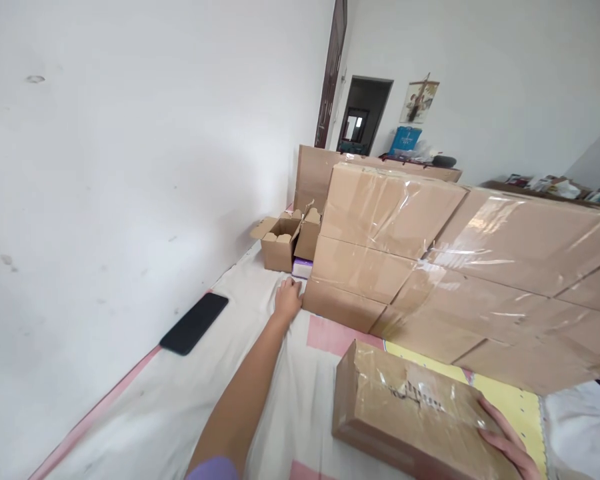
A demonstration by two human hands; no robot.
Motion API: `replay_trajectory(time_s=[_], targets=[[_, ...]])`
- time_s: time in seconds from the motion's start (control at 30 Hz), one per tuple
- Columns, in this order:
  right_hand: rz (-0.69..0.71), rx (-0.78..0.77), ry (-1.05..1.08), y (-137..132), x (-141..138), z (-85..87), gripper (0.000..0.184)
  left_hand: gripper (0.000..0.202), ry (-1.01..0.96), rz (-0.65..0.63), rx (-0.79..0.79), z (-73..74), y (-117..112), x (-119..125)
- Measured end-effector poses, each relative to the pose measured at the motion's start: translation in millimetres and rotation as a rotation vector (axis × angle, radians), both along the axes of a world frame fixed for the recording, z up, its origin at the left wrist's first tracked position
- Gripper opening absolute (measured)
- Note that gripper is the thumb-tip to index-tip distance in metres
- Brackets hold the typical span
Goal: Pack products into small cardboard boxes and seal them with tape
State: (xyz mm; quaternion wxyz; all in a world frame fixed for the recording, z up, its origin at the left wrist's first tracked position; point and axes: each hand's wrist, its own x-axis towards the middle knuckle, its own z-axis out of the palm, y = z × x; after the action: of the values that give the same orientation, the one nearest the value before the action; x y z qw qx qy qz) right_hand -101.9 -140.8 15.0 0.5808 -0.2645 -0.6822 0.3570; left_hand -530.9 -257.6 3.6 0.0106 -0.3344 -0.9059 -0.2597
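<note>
My left hand (289, 296) reaches far forward over the white cloth, fingers bent and close together. It is beside the lower left corner of the stacked cartons (360, 267), just in front of a small purple and white box (303, 268). What its fingertips hold, if anything, is hidden. My right hand (510, 437) grips the right end of a taped brown cardboard box (410, 407) with dark print on top. That box lies closed on the bedding in front of the stack.
An open small carton (279, 250) stands by the wall, with another brown carton (308, 235) leaning beside it. A black phone (195, 323) lies along the wall at left. A long flat carton (313, 177) rises behind the stack. Farther back are a blue bag (405, 141) and a doorway (365, 117).
</note>
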Motion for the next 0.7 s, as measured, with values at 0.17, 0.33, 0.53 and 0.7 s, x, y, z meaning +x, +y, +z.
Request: replay_trajectory(time_s=[0.17,0.33,0.53,0.7], targets=[[0.014,0.036,0.059,-6,-4,2.7,0.039,0.028,0.047,0.09,-0.014,-10.4,2,-1],[0.058,0.018,0.068,-11,-5,5.4,0.047,0.029,0.066,0.163,-0.009,-17.4,4,-7],[0.107,0.007,0.008,-4,7,-14.4,0.049,0.037,0.094,0.245,-0.009,-16.4,-8,-14],[0.089,0.149,-0.093,3,19,-28.5,0.051,0.041,0.047,0.193,0.028,0.1,-20,-3]])
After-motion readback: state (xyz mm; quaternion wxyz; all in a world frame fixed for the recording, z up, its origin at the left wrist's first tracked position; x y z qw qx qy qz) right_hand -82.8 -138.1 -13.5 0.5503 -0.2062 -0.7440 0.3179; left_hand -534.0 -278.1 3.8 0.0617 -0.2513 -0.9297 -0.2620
